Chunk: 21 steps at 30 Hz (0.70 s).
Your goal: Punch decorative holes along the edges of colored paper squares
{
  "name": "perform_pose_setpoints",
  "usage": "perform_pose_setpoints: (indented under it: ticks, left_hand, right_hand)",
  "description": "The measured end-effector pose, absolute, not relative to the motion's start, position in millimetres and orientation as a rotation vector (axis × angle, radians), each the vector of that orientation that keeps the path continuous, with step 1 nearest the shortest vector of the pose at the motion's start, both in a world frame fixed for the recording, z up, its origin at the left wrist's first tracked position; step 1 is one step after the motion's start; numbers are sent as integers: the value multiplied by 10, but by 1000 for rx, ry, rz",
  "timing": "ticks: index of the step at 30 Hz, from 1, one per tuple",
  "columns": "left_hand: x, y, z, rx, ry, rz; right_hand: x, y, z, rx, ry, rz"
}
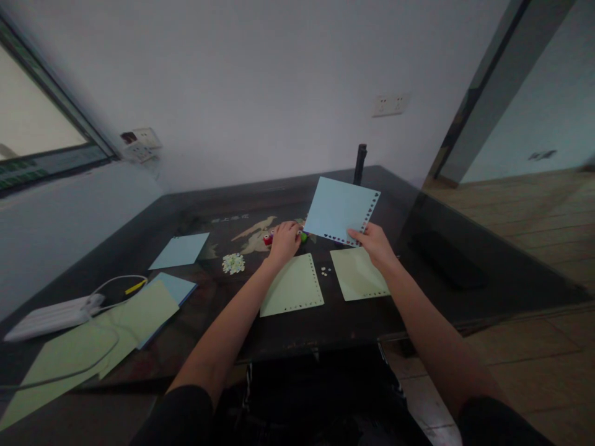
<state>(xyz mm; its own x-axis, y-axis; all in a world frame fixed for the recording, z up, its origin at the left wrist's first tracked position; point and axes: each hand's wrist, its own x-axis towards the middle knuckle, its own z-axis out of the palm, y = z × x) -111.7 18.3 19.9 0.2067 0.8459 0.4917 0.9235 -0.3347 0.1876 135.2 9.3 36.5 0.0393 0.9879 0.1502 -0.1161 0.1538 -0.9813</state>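
My right hand (375, 244) pinches a light-blue paper sheet (341, 207) by its lower right corner and holds it tilted above the table. Small shaped holes, some like hearts, run along two of its edges. My left hand (285, 239) is curled over a row of small coloured craft punches; a red one (267, 240) and a green one (304, 237) peek out on either side, and the fingers hide the rest. Below lie two pale-green sheets with punched edges, the left one (294, 286) and the right one (359, 275). A few paper bits (324, 271) lie between them.
A pile of paper cut-outs (233, 263) sits left of my hands. Further left are a blue sheet (180, 250), overlapping green sheets (139, 316) and a white power strip (51, 319) with cables. A dark flat case (449, 260) lies right; a black upright object (359, 164) stands behind.
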Motion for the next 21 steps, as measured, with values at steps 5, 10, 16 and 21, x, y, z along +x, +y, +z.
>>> perform_pose_setpoints:
  ticks: [5,10,16,21]
  left_hand:
    - [-959,300,167,-2395,-1704,-612]
    - [-992,228,159,-2418,-1707,-560]
    - [-1147,133,157,-2428,-1643,-467]
    - [-1228,29,183,-2312,-1719,-581]
  right_hand:
    - [1349,93,361,-1012,-1187,1128]
    - [1353,97,364,-1022,-1223,1109]
    - [1341,87,365,-1014,-1218,1113]
    - [1345,99,347,-1031,-1243,1103]
